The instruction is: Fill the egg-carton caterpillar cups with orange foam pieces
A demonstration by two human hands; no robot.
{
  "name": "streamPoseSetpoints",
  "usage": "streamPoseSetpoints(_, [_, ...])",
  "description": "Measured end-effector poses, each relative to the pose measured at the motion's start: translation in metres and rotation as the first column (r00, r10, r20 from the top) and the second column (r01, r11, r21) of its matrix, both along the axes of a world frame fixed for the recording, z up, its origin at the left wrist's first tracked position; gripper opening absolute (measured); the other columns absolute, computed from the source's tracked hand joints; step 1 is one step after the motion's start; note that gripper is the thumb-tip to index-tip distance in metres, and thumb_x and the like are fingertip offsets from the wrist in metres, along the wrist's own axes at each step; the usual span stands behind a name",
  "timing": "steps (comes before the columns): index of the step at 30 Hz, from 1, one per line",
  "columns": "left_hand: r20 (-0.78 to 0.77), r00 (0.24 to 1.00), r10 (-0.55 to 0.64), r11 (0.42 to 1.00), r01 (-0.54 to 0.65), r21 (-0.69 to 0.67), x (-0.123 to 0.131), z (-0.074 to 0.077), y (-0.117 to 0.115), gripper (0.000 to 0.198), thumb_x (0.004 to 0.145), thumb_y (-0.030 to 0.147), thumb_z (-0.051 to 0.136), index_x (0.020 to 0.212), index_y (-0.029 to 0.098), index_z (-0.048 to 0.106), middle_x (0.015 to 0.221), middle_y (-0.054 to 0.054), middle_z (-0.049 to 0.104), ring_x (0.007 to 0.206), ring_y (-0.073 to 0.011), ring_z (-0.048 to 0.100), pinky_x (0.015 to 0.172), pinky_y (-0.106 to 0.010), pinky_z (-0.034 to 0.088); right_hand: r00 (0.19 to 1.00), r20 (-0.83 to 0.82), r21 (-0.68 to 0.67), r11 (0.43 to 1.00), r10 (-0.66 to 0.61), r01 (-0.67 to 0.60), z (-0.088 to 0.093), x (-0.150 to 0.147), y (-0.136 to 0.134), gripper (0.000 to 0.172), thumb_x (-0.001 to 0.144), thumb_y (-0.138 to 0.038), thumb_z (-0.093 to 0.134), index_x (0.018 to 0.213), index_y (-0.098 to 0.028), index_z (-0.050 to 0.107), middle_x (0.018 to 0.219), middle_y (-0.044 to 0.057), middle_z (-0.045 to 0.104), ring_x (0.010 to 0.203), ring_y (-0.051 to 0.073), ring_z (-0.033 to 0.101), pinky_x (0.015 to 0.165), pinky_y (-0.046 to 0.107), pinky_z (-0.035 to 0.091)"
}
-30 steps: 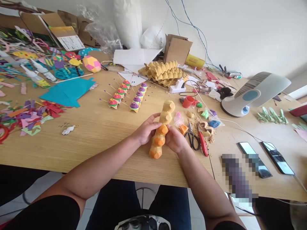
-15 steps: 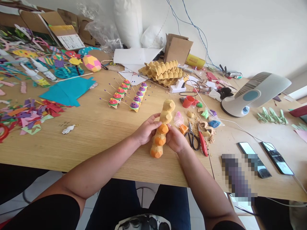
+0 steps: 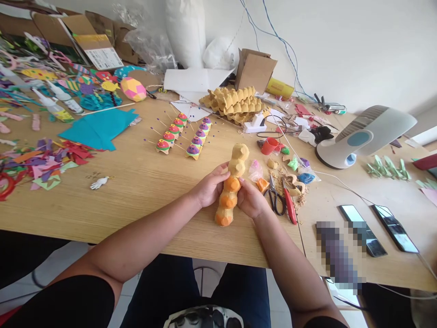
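Between my two hands is an egg carton strip (image 3: 239, 166), a row of bumps held tilted above the table. Orange clay covers the tops of its three nearer bumps; the two farther ones are bare tan. My left hand (image 3: 213, 186) grips its left edge, thumb near the middle bump. On the opposite edge my right hand (image 3: 251, 198) is closed, its thumb against the same middle bump. Some fingers are hidden beneath the strip. Just right of my right hand lie an orange clay packet (image 3: 262, 184), black-handled scissors (image 3: 275, 196) and a red utility knife (image 3: 290, 202).
Two decorated carton caterpillars, one red (image 3: 170, 135) and one purple (image 3: 199, 138), stand beyond my hands. Stacked egg trays (image 3: 234, 102) lie behind them. Paper scraps (image 3: 44, 164) cover the left side. A fan (image 3: 358, 136) and phones (image 3: 394, 228) occupy the right.
The camera view has shifted very slightly. Both hands keep the same hold on the egg carton strip, and nothing else has visibly moved.
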State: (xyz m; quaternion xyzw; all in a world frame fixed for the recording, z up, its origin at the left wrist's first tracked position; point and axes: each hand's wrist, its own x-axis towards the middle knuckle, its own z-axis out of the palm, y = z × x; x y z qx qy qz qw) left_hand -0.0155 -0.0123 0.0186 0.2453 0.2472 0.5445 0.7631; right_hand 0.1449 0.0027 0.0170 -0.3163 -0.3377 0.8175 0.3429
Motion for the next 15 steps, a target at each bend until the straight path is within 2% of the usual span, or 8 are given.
streamPoseSetpoints(3, [0.01, 1.0, -0.006, 1.0, 0.006, 0.021, -0.001, -0.002, 0.001, 0.051, 0.086, 0.024, 0.074, 0.134, 0.023, 0.057, 0.101, -0.003, 0.076, 0.082, -0.0167, 0.072, 0.074, -0.028, 0.055, 1.0, 0.003, 0.006, 1.0, -0.02, 0.02, -0.001, 0.001, 0.001, 0.034, 0.085, -0.054, 0.072, 0.104, -0.026, 0.067, 0.09, 0.003, 0.077, 0.099, 0.026, 0.073, 0.079, 0.038, 0.059])
streamPoseSetpoints(6, [-0.027, 1.0, 0.014, 1.0, -0.013, 0.02, -0.003, -0.007, 0.002, 0.06, 0.085, 0.02, 0.075, 0.14, 0.028, 0.052, 0.099, -0.002, 0.075, 0.08, -0.016, 0.072, 0.075, -0.028, 0.055, 1.0, -0.015, -0.008, 1.0, -0.023, 0.023, -0.001, 0.002, 0.002, 0.035, 0.088, -0.056, 0.068, 0.106, -0.027, 0.066, 0.09, 0.003, 0.078, 0.097, 0.025, 0.073, 0.077, 0.037, 0.06])
streamPoseSetpoints(9, [-0.02, 0.999, 0.03, 0.999, -0.03, 0.021, -0.003, -0.011, 0.003, 0.064, 0.086, 0.02, 0.075, 0.144, 0.031, 0.049, 0.106, -0.002, 0.075, 0.085, -0.0163, 0.073, 0.079, -0.029, 0.055, 0.999, -0.037, -0.025, 0.999, -0.023, 0.022, -0.001, 0.002, 0.003, 0.036, 0.087, -0.057, 0.068, 0.104, -0.025, 0.067, 0.09, 0.004, 0.078, 0.098, 0.026, 0.073, 0.078, 0.038, 0.06])
streamPoseSetpoints(15, [0.011, 1.0, 0.017, 1.0, -0.017, 0.02, -0.003, -0.005, 0.003, 0.054, 0.086, 0.026, 0.078, 0.135, 0.027, 0.057, 0.107, -0.003, 0.075, 0.087, -0.0157, 0.072, 0.078, -0.027, 0.054, 0.994, -0.04, 0.021, 0.995, -0.097, 0.098, -0.006, 0.002, 0.004, 0.031, 0.081, -0.047, 0.076, 0.099, -0.024, 0.067, 0.09, 0.004, 0.078, 0.101, 0.026, 0.072, 0.082, 0.037, 0.06])
